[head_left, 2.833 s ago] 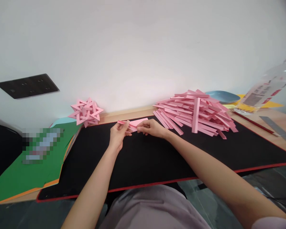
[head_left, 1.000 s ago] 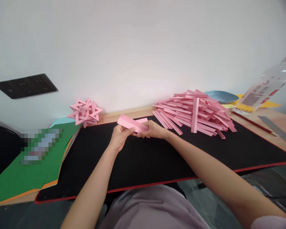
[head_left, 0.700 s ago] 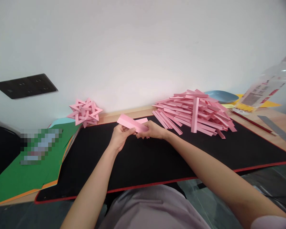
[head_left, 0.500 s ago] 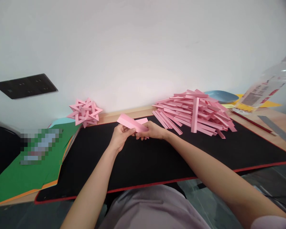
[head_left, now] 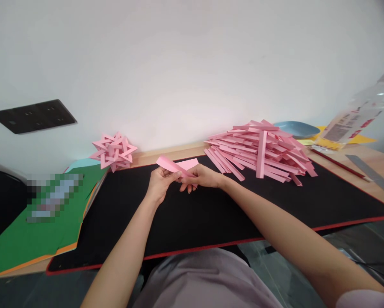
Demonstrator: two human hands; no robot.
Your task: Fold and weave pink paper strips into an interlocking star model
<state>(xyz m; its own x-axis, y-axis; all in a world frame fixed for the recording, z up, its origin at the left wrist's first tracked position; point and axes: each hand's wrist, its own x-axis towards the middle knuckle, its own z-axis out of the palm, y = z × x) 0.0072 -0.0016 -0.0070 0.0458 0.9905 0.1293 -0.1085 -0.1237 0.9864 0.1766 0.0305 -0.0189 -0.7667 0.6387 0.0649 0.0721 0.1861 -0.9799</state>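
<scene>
Two crossing folded pink paper strips [head_left: 171, 165] are held between my hands above the black mat [head_left: 192, 222]. My left hand [head_left: 160, 183] pinches them from the left, thumb on top. From the right, my right hand [head_left: 201, 177] grips the same strips, its lower fingers showing beneath them. The strips overlap at the fingertips, where their join is partly hidden. A pink paper star model [head_left: 114, 152] sits at the back left. To the right lies a large pile of folded pink strips [head_left: 275, 149].
Green sheets [head_left: 51, 231] lie at the left. Behind the pile is a blue dish [head_left: 297, 129]; a clear bottle [head_left: 349, 122], a dark red pencil [head_left: 338, 164] and a grey ruler [head_left: 371, 176] are at the right. A socket panel [head_left: 33, 116] is on the wall.
The front strip has tilted and looks narrower, uncovering more of the strip behind. My right hand's lower fingers have spread a little beneath the paper.
</scene>
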